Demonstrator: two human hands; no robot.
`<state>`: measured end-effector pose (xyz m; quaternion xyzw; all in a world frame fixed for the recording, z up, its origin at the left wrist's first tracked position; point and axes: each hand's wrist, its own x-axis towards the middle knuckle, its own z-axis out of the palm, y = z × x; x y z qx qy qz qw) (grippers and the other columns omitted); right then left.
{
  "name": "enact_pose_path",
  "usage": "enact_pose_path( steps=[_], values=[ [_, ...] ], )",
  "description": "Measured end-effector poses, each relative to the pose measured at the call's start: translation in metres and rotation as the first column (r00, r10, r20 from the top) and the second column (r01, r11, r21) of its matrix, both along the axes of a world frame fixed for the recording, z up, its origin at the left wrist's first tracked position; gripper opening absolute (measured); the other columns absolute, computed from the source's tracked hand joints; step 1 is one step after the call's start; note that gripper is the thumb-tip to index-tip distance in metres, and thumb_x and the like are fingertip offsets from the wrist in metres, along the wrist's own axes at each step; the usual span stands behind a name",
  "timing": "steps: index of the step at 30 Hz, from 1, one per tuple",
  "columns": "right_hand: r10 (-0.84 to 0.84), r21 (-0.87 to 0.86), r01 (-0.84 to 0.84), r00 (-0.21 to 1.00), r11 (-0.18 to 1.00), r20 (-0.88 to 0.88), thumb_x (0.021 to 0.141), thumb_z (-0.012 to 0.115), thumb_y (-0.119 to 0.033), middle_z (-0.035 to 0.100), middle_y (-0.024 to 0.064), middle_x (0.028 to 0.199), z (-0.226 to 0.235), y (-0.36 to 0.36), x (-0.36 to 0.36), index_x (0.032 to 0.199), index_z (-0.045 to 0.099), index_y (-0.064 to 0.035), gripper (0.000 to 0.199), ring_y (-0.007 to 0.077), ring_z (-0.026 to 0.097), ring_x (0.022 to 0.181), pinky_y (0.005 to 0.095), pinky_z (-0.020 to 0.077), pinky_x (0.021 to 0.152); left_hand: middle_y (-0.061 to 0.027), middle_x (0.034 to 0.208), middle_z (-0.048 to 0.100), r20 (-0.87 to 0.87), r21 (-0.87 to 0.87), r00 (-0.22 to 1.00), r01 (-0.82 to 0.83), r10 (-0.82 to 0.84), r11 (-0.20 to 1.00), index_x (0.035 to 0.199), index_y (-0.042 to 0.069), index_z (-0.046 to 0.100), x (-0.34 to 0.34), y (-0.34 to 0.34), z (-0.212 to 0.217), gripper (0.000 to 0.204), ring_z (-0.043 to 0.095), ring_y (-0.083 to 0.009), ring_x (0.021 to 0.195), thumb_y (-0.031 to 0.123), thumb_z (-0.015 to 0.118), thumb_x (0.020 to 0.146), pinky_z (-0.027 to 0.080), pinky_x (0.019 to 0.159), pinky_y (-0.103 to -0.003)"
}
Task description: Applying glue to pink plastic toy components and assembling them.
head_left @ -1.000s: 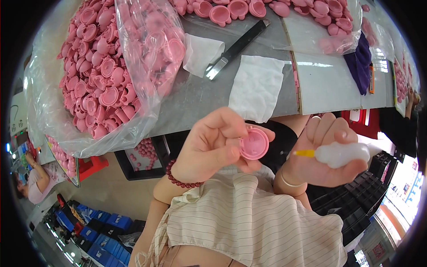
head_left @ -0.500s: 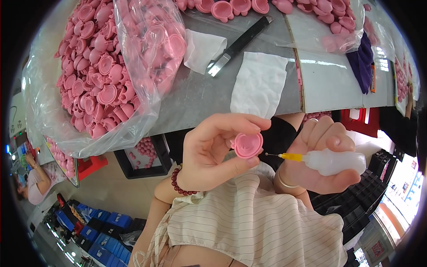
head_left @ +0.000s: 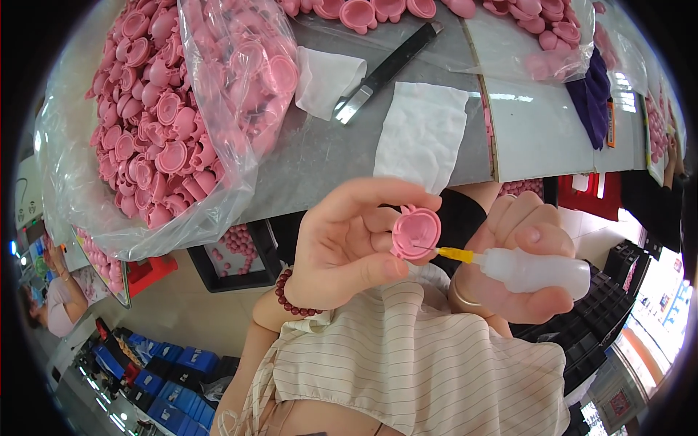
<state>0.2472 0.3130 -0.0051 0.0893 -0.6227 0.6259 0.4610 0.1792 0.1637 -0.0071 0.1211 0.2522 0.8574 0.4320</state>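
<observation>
Between thumb and fingers, my left hand [head_left: 349,251] holds a small pink plastic cup-shaped part [head_left: 419,234], its hollow side facing up toward me. My right hand [head_left: 520,280] is wrapped round a translucent white squeeze bottle [head_left: 536,273]. The bottle lies nearly level, and its yellow needle tip [head_left: 456,253] points left. Its thin needle reaches into the hollow of the pink part, near the lower inner wall. Whether any liquid comes out is too small to tell.
A clear plastic bag [head_left: 243,174] full of pink parts [head_left: 156,131] stands at the left of the grey table [head_left: 291,171]. Two white cloths [head_left: 422,134] flank a black utility knife [head_left: 389,69]. More pink parts lie along the far side, near a purple cloth [head_left: 590,102].
The pink part has turned in my left fingers and shifted slightly right. My right hand has brought the bottle left, so its needle now sits inside the part.
</observation>
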Motion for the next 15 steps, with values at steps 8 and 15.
enact_pose_path(
  steps=[8,15],
  values=[
    [0.04,0.035,-0.04,0.999,0.999,-0.001,0.08,0.034,-0.056,0.058,0.0171,0.075,-0.0036,0.0014,0.0018,0.073,0.056,0.0036,0.063,0.0155,0.044,0.049,0.0259,0.0322,0.04,-0.0249,0.109,0.044,-0.043,-0.145,0.997,-0.066,0.06,0.987,0.106,-0.003,0.04,0.0053,0.0027,0.0004,0.051,0.056,-0.0227,0.088,0.007,0.069,0.066,0.049,0.074,-0.034],
    [0.095,0.109,-0.093,0.995,0.99,-0.016,0.081,0.035,-0.053,0.058,0.0178,0.075,-0.0047,0.0054,-0.0006,0.071,0.055,0.0039,0.062,0.0158,0.045,0.049,0.0255,0.0317,0.039,-0.0225,0.117,0.041,-0.124,0.065,0.992,0.019,-0.01,0.998,0.113,-0.004,0.037,0.0002,0.0002,-0.0065,0.048,0.046,-0.0198,0.105,-0.008,0.058,0.07,0.041,0.086,-0.03]
  ],
)
